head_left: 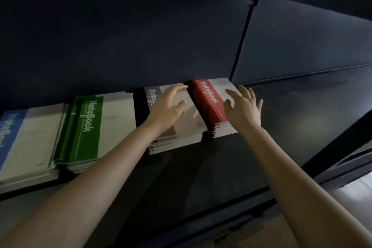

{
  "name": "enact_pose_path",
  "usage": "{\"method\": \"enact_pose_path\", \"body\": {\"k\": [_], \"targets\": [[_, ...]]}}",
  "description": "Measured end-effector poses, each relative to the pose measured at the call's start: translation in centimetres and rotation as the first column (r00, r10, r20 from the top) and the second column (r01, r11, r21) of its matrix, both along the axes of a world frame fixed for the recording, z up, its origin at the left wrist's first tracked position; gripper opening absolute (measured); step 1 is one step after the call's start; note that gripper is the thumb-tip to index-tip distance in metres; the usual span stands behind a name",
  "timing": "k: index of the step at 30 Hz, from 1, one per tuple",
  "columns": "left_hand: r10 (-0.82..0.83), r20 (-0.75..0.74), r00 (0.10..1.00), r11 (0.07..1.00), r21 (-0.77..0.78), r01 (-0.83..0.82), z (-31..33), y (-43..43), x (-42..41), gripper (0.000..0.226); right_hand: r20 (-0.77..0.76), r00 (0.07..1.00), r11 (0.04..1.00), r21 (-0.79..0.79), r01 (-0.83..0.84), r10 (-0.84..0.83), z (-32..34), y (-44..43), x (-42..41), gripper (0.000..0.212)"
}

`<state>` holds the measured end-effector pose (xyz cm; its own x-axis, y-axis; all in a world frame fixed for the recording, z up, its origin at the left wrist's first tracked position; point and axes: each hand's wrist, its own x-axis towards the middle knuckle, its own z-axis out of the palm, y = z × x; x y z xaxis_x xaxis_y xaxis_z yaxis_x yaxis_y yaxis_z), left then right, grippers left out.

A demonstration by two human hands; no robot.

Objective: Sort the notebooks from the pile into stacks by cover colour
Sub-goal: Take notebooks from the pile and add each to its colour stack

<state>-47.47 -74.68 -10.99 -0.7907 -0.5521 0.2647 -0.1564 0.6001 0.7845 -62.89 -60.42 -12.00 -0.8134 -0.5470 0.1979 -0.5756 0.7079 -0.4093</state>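
1. Head view, layout: shows four stacks in a row on the dark desk (281,119), backed against the partition panel (120,36). From the person's left: blue stack (34,139), green stack (90,125) just beside it, then a gap, then grey stack (187,129) with red stack (207,100) close alongside. No unsorted pile in sight.
2. Head view, hands: finds the left hand (167,108) over the grey stack, fingers apart and lightly bent, clamped on nothing. Cannot tell whether touching the cover or hovering just above it. Finds the right hand (244,106) over the right half of the red stack, fingers spread, likewise holding nothing.
3. Head view, stage: probably late tidying, with sorting done or nearly so.
4. Head view, risks:
   - Sideways pressure on the grey or red stack: risk of a slick top cover sliding onto the neighbour and mixing colours, given the narrow gap between them.
   - Uneven near edges on both stacks: risk of fanning further under a downward push near the front.
   - Ragged left side of the green stack: risk of slipping onto the blue stack if bumped by a forearm.
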Motion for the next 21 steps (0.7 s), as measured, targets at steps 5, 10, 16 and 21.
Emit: {"method": "enact_pose_path", "body": {"k": [5, 10, 16, 21], "targets": [[0.075, 0.030, 0.997, 0.996, -0.050, -0.074, 1.6, -3.4, 6.7, 0.039, -0.037, 0.965, 0.956, -0.129, -0.263, 0.260, 1.7, -5.7, 5.8, 0.044], [0.232, 0.059, 0.971, 0.967, -0.119, -0.224, 2.8, -7.6, 15.5, 0.035, 0.019, 0.873, 0.856, -0.209, -0.472, 0.487, 3.5, -12.6, 13.5, 0.047], [0.409, 0.043, 0.911, 0.907, -0.126, -0.401, 3.0, -11.8, 26.7, 0.033, 0.040, 0.732, 0.725, -0.185, -0.664, 0.680, 3.7, -20.1, 23.8, 0.051], [0.551, 0.050, 0.833, 0.829, -0.141, -0.541, 1.9, -15.0, 36.8, 0.033, 0.075, 0.607, 0.610, -0.169, -0.775, 0.792, 3.4, -25.7, 33.2, 0.051]]}}
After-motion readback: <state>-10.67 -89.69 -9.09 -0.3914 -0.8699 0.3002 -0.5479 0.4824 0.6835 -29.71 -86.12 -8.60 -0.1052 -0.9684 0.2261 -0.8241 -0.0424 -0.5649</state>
